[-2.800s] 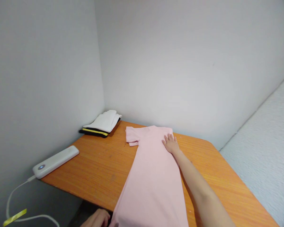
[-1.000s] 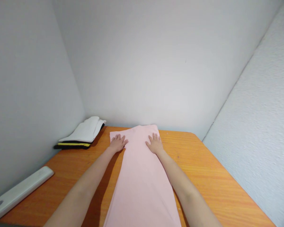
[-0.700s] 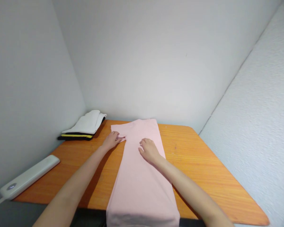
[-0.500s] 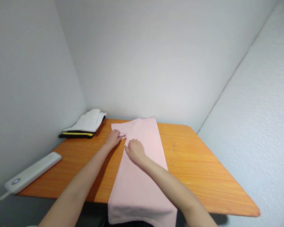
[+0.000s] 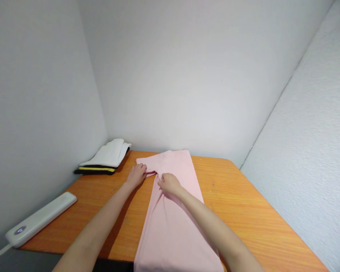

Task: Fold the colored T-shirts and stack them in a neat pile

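A pink T-shirt, folded lengthwise, lies along the table with its sleeve pointing left and its lower end at the near edge. My left hand is closed on the sleeve's lower edge, its fingertips partly hidden. Just to the right, my right hand pinches the shirt's left side near the underarm. The cloth is pulled up into creases beneath that hand.
Folded clothes, white on top with yellow and black below, are stacked at the back left of the wooden table. A white power strip-like device with a cable lies at the left edge. Walls enclose the back and sides.
My right hand, earlier hovering over the shirt, now grips its side and has drawn the cloth into creases. The left hand stays at the sleeve. The view has tilted up slightly.
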